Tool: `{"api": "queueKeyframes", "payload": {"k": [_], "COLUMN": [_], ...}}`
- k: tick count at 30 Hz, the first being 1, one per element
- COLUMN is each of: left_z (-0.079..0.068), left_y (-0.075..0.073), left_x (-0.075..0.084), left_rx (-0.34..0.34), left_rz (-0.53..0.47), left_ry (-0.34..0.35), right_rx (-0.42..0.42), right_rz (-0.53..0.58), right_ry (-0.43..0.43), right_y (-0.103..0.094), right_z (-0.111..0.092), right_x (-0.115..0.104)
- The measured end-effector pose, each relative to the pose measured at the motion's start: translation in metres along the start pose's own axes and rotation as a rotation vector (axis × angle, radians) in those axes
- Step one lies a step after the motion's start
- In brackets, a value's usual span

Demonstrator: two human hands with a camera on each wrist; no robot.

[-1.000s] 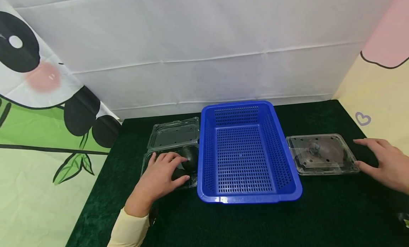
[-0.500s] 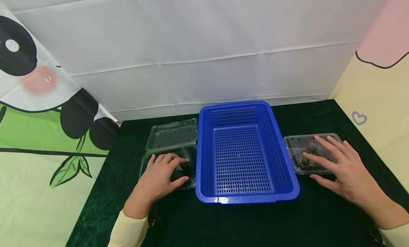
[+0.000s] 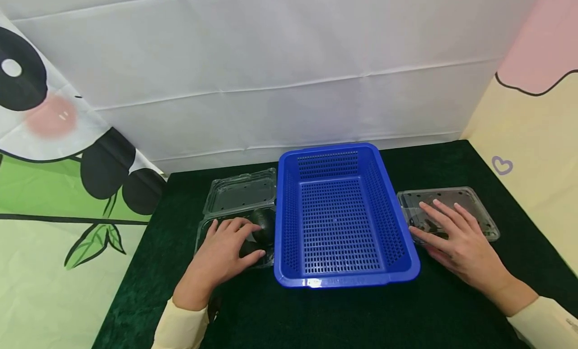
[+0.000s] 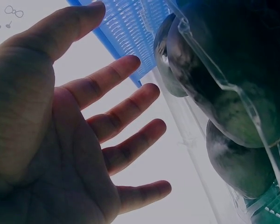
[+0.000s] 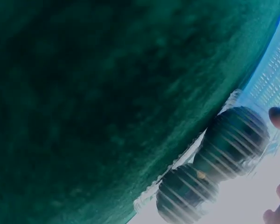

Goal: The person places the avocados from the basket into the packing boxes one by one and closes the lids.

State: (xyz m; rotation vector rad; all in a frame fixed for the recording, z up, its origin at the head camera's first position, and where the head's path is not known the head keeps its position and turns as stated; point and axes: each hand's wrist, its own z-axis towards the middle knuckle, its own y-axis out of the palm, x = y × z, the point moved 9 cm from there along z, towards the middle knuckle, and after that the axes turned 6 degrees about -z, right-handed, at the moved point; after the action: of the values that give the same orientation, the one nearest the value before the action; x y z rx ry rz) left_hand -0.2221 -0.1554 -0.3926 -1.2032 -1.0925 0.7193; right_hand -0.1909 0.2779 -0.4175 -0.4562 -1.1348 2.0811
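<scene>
My left hand (image 3: 221,256) hovers with spread fingers over an unlidded clear plastic clamshell (image 3: 244,191). Dark green avocados lie in its base, one avocado (image 3: 263,226) showing beside my fingertips. In the left wrist view, a gap separates the extended fingers from the avocados (image 4: 240,161). On the other side, my right hand (image 3: 460,248) reaches over a second clamshell (image 3: 478,208), whose lid is down. Its fingers are loosely extended near that box's left end; whether they touch the lid I cannot tell. Through ribbed plastic, the right wrist view shows avocados (image 5: 233,142) inside.
Between the two clamshells stands a blue perforated plastic basket (image 3: 345,281) with nothing in it. All of this rests on a dark green cloth (image 3: 338,319). A white sheet (image 3: 271,118) hangs behind, with printed sheets at both sides.
From the right edge, my right hand has come leftward over the lidded clamshell, toward its basket side. My left hand stays where it was. The view has shifted slightly.
</scene>
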Motion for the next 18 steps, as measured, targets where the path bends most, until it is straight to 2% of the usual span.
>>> {"api": "queueKeyframes", "payload": {"k": [5, 18], "left_z": [0.0002, -0.0014], "left_y": [-0.0007, -0.0034], "left_x": [0.0002, -0.0008], "left_rx": [-0.001, -0.003], "left_rz": [0.002, 0.01], "left_ry": [-0.004, -0.01], "right_rx": [-0.001, 0.035], "right_rz": [0.049, 0.049], "right_ry": [0.016, -0.003], "right_y": [0.0033, 0.0048], "right_z": [0.0007, 0.0065], "right_x": [-0.0005, -0.0074]}}
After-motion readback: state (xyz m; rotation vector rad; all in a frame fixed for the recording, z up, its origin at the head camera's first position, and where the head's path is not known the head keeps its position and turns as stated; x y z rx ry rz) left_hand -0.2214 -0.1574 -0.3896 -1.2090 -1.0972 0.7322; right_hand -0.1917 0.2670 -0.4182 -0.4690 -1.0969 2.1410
